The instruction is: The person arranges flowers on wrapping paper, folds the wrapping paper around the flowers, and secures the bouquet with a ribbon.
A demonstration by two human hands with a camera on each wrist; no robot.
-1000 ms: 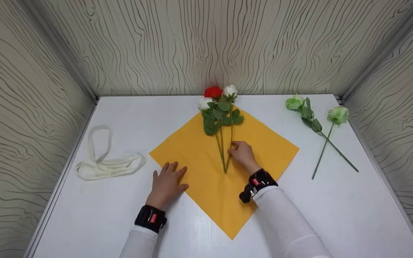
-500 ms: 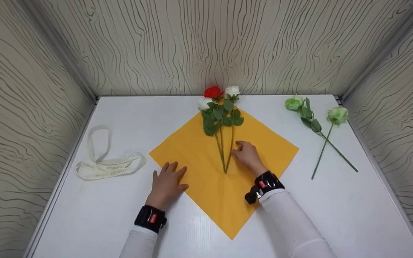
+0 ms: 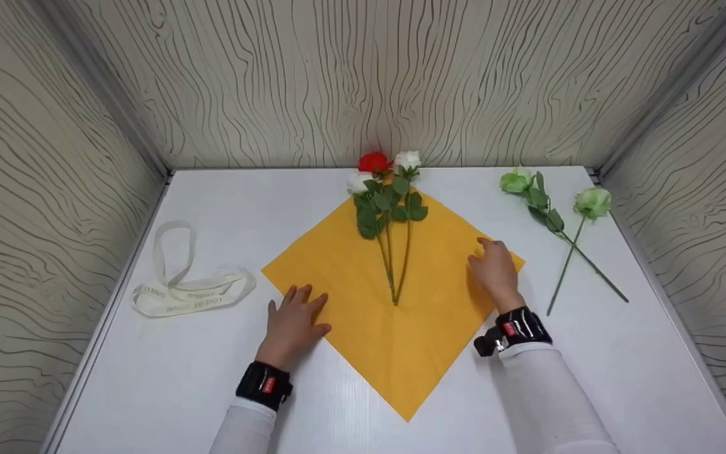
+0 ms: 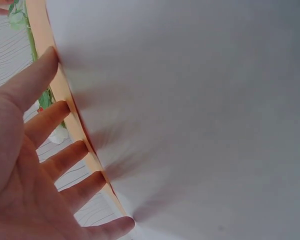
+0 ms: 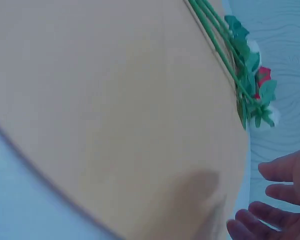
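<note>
A yellow-orange sheet of wrapping paper (image 3: 350, 328) lies cornerwise on the white table. On its upper half rest a red rose (image 3: 374, 162) and two white roses (image 3: 408, 160), their stems meeting near the middle. My left hand (image 3: 292, 325) lies with spread fingers on the paper's lower left edge; in the left wrist view its fingertips (image 4: 80, 146) touch down along that edge. Over the paper's right corner hovers my right hand (image 3: 495, 268), its fingers loosely bent and holding nothing. The right wrist view shows its shadow falling on the paper, apart from the roses.
Two green roses (image 3: 593, 203) with crossed stems lie at the table's right side. A cream ribbon (image 3: 202, 293) with printed lettering is looped on the left. Wood-grain panels (image 3: 363, 82) stand around the back and sides of the table.
My right hand has let go of the right white rose's stem and moved right, towards the paper's right corner. That rose shifted slightly right. My left hand has stayed in place.
</note>
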